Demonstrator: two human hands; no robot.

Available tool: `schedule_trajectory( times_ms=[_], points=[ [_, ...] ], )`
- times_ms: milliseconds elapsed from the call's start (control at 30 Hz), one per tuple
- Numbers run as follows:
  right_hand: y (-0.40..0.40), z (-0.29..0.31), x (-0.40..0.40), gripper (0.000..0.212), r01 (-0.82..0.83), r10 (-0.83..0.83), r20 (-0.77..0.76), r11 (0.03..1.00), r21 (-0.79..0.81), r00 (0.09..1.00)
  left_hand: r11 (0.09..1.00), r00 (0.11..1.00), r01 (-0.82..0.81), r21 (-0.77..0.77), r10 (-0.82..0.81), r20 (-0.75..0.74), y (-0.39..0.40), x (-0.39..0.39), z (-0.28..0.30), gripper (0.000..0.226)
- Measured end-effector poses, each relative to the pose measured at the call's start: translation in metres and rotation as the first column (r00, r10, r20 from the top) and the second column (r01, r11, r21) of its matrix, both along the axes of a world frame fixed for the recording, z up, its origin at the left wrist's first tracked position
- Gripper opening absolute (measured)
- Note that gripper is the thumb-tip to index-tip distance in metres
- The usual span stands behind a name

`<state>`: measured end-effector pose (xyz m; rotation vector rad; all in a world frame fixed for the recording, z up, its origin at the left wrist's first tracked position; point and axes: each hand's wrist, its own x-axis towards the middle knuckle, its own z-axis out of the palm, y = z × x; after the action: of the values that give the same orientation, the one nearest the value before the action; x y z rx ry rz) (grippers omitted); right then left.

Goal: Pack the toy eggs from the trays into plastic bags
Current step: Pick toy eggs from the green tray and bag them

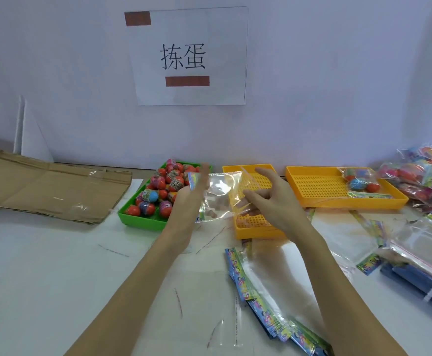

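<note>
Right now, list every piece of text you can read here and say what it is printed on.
"拣蛋": large black characters on the white paper sign on the back wall.
Labels on the toy eggs in the green tray: printed, too small and blurred to read.
Colourful header cards on the stack of plastic bags: patterned print, not legible.

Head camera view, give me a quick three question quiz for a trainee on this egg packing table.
1. True or false: the green tray holds loose toy eggs.
2. Which tray holds a filled bag? A green, B near yellow, C far right yellow.
3. What are the left hand and right hand holding between them?

Key: 1 true. 2 C, the far right yellow tray; the near yellow tray has none. 3 An empty clear plastic bag.
</note>
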<state>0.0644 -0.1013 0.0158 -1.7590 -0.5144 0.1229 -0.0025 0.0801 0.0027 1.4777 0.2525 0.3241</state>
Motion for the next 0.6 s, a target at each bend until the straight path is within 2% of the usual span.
schedule_trajectory(
  times_ms=[67,100,233,400,500,600],
  points=[
    [0.0009,0.0000,-0.0003,0.026,0.008,-0.008,0.009,1.000,-0.014,1.000,0.989,0.997,-0.036,0.146,0.026,0.073,0.0027,0.0002,-0.0004,0.026],
    [0.0010,0.0004,-0.0003,0.018,0.005,-0.005,-0.003,1.000,-0.011,1.000,0.984,0.993,-0.061,0.167,0.043,0.108,0.0045,-0.0001,0.0004,0.010],
    [0.0031,0.0045,-0.0029,0.039,-0.028,0.038,-0.108,0.995,0.096,0.993,0.980,0.987,-0.138,0.142,0.124,0.105,0.0091,-0.0017,0.0016,0.024],
    [0.0097,0.0046,-0.0053,0.034,0.034,0.017,-0.210,0.971,0.235,0.977,0.972,0.985,-0.166,0.167,0.154,0.083,0.0080,0.0002,0.0030,0.040],
    [0.0097,0.0049,-0.0037,0.026,0.143,-0.091,-0.176,0.939,0.312,0.980,0.965,0.983,-0.166,0.204,0.144,0.118,0.0083,-0.0003,0.0020,0.036],
    [0.0057,0.0096,-0.0047,0.037,0.110,-0.051,-0.179,0.934,0.339,0.983,0.969,0.987,-0.117,0.218,0.089,0.135,0.0095,-0.0008,0.0009,0.021]
  ],
)
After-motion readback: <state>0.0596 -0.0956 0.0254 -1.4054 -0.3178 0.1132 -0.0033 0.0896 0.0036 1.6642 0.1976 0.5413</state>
